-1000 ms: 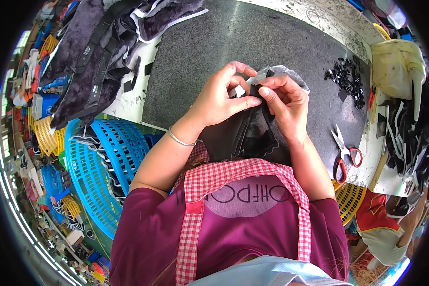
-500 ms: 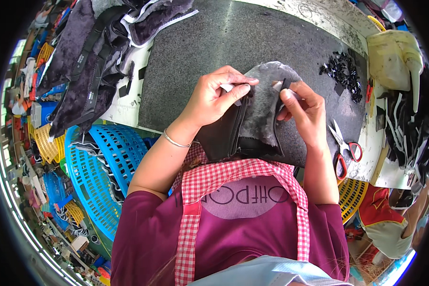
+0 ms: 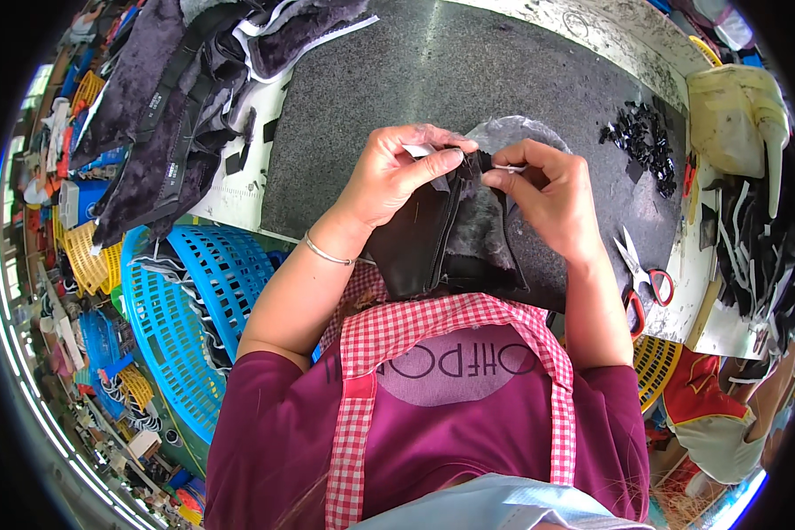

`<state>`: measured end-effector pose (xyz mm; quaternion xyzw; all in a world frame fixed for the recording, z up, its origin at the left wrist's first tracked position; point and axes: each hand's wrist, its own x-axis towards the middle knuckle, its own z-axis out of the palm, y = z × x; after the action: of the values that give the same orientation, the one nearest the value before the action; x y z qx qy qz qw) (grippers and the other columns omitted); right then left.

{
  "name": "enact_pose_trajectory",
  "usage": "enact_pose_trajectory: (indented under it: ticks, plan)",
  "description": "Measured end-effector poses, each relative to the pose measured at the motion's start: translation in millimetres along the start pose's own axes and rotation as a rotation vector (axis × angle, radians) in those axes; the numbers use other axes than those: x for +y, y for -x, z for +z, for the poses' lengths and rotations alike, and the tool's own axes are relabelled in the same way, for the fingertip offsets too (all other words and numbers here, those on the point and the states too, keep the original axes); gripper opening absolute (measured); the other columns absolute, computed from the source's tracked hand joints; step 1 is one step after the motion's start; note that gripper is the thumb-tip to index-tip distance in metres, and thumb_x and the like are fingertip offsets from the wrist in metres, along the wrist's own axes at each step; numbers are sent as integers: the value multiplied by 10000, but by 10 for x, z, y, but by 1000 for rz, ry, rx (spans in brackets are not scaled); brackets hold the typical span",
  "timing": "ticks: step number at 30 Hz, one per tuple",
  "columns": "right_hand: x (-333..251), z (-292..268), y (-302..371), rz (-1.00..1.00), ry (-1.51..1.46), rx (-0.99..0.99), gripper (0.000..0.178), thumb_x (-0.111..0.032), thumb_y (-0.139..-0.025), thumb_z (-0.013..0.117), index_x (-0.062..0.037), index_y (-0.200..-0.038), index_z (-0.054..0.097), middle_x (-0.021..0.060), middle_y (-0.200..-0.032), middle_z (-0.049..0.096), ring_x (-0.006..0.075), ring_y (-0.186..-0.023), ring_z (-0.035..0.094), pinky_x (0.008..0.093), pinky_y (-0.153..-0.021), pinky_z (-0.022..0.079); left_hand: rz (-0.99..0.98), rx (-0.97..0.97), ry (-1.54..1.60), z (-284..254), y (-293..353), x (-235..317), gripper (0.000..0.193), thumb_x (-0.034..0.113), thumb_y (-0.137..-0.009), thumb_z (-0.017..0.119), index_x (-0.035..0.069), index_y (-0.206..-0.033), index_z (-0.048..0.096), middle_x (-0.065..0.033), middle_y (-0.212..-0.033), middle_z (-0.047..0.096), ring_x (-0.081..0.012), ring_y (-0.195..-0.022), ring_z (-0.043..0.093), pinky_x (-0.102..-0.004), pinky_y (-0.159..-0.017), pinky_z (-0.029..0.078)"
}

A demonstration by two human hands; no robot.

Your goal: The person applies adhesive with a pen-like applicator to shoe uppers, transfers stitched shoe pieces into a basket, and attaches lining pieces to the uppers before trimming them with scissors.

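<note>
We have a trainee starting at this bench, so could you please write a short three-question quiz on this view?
1. True or false: both hands grip the black fur-lined piece.
2. Which lies nearest the right hand? A) scissors B) blue basket C) yellow basket
3. Fill in: the left hand wears a thin ____ at the wrist.

Key: 1 true; 2 A; 3 bracelet.
</note>
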<state>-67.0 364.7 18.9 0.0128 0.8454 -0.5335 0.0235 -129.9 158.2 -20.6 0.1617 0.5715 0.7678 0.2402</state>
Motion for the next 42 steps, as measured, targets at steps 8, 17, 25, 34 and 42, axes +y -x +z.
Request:
enact_pose_trajectory:
  ticks: [8, 17, 25, 34, 42]
  plan:
    - [-61, 48, -31, 5, -63, -34, 170, -129, -819, 749, 13, -900, 704, 40, -663, 651, 49, -567, 534, 249, -526, 428, -59, -4, 161, -83, -24, -50, 172, 13, -850, 695, 22, -1021, 717, -81, -1038, 701, -149, -969, 641, -293, -895, 492]
    - [-124, 18, -44, 61, -21, -95, 164, -122, -825, 722, 27, -886, 696, 52, -624, 632, 62, -555, 545, 260, -531, 437, -77, -38, 213, -62, -9, -60, 177, -14, -836, 699, 30, -1004, 730, -68, -1042, 699, -158, -980, 642, -284, -906, 495]
    - [-144, 14, -43, 82, -43, -122, 168, -122, -825, 721, 33, -878, 687, 44, -611, 613, 58, -554, 531, 257, -528, 431, -70, -27, 178, -42, -17, -43, 184, -17, -832, 703, 42, -1003, 734, -70, -1037, 702, -158, -985, 645, -284, -914, 493]
    - [-134, 18, -45, 70, -41, -117, 152, -115, -823, 720, 25, -873, 690, 39, -598, 600, 58, -550, 509, 261, -520, 412, -73, -9, 171, -25, -13, -34, 172, -35, -812, 712, 40, -966, 734, -96, -1007, 716, -165, -963, 660, -295, -898, 513]
    - [-142, 52, -18, 90, -130, -87, 132, -105, -847, 706, 22, -879, 689, 19, -583, 588, 51, -533, 519, 250, -498, 403, -59, -19, 153, -9, 8, -32, 198, -86, -766, 724, 44, -916, 732, -119, -1001, 713, -171, -923, 668, -308, -878, 525]
